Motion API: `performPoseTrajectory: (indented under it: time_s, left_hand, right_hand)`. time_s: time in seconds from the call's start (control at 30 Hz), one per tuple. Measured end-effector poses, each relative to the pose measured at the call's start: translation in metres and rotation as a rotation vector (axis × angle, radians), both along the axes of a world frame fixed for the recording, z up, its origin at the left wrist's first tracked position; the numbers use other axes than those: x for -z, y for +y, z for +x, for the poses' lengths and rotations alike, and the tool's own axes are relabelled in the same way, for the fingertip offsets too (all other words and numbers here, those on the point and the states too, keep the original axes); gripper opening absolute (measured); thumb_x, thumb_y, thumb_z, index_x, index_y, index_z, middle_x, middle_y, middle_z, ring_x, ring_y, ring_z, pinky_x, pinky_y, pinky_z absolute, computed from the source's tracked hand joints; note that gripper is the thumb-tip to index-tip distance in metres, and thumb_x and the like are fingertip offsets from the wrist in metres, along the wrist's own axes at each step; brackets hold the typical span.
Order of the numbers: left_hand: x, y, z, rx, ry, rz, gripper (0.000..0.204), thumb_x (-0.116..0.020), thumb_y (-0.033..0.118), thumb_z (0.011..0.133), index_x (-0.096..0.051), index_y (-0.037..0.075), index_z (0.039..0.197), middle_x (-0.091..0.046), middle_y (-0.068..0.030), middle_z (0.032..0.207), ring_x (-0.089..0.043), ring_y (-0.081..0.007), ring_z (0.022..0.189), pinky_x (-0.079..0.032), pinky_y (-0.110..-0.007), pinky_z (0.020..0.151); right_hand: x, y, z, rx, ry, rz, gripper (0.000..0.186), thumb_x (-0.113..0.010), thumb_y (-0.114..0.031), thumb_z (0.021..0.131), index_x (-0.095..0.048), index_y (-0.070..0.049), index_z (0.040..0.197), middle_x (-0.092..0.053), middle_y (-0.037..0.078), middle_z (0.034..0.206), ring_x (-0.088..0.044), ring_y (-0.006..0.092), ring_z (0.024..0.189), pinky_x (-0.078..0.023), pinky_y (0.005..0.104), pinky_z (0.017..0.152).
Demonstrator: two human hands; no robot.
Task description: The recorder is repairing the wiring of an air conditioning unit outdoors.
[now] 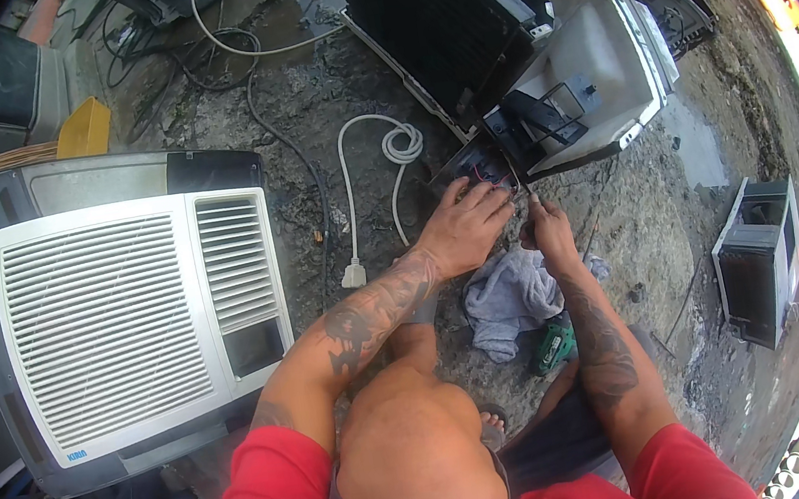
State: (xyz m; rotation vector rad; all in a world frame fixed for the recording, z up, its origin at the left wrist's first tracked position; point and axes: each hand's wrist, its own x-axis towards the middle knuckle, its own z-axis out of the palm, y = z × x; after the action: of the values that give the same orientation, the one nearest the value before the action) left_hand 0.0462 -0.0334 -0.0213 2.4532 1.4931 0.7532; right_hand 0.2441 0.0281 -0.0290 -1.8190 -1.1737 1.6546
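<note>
A dark, open control box (477, 161) with thin red and other wires inside sits at the lower corner of a dismantled air conditioner (584, 43). My left hand (470, 223) lies over the box's near edge, its fingers bent around it and reaching toward the wires. Just right of it, my right hand (548, 227) is closed in a pinch at the box's right corner; what sits between the fingertips is too small to make out. A white power cord (346, 176) runs from beside the box, loops in a coil and ends in a plug (353, 276) on the ground.
A white louvred front panel (107, 323) on a grey casing stands at my left. Below my hands lie a grey cloth (512, 300) and a green power tool (553, 344). A small metal-framed unit (760, 263) is at right. Dark hoses (266, 116) cross the wet, rough ground.
</note>
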Motion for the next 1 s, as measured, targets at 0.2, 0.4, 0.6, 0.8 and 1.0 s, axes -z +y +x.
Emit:
performPoseTrajectory:
  time_s: [0.2, 0.4, 0.6, 0.8, 1.0]
  left_hand:
    - [0.022, 0.032, -0.001, 0.155, 0.453, -0.093, 0.061, -0.051, 0.044, 0.095, -0.050, 0.004, 0.141, -0.040, -0.0084, 0.153, -0.034, -0.0258, 0.144, -0.015, -0.056, 0.121]
    - [0.018, 0.032, 0.000, -0.018, 0.224, -0.211, 0.085, -0.056, 0.063, 0.088, -0.044, 0.001, 0.146, -0.036, -0.0135, 0.156, -0.031, -0.0281, 0.145, -0.008, -0.056, 0.123]
    - [0.001, 0.099, -0.004, 0.208, 0.410, -0.592, 0.096, -0.063, 0.074, 0.077, -0.046, 0.009, 0.146, -0.039, -0.0131, 0.154, -0.030, -0.0304, 0.146, -0.018, -0.053, 0.120]
    - [0.027, 0.048, -0.019, 0.165, 0.038, -0.291, 0.069, -0.071, 0.050, 0.083, -0.054, 0.011, 0.138, -0.047, -0.0136, 0.148, -0.039, -0.0334, 0.140, -0.029, -0.052, 0.116]
    - [0.025, -0.033, -0.009, -0.571, -0.631, -0.157, 0.056, -0.082, 0.020, 0.079, -0.058, 0.005, 0.127, -0.056, -0.0153, 0.129, -0.057, -0.0284, 0.117, -0.052, -0.040, 0.091]
  right_hand:
    - [-0.005, 0.000, -0.013, -0.021, 0.018, 0.044, 0.039, -0.047, -0.036, 0.105, -0.056, -0.003, 0.087, -0.056, 0.004, 0.071, -0.060, 0.0140, 0.061, -0.050, 0.0285, 0.052]
    - [-0.003, -0.006, 0.003, -0.063, -0.024, 0.105, 0.038, -0.046, -0.032, 0.106, -0.056, -0.002, 0.085, -0.057, 0.005, 0.072, -0.059, 0.0140, 0.063, -0.050, 0.0287, 0.057]
    - [-0.011, -0.006, -0.001, -0.139, -0.029, 0.106, 0.036, -0.046, -0.030, 0.106, -0.057, -0.001, 0.087, -0.060, 0.005, 0.075, -0.057, 0.0134, 0.063, -0.048, 0.0287, 0.062]
    - [-0.001, -0.011, 0.015, -0.051, 0.117, -0.059, 0.032, -0.047, -0.032, 0.106, -0.059, -0.005, 0.091, -0.061, 0.002, 0.080, -0.056, 0.0117, 0.069, -0.046, 0.0271, 0.064]
    - [0.033, -0.015, 0.005, 0.060, 0.254, -0.218, 0.025, -0.044, -0.032, 0.106, -0.055, -0.009, 0.104, -0.056, 0.005, 0.103, -0.053, 0.0192, 0.092, -0.048, 0.0403, 0.083]
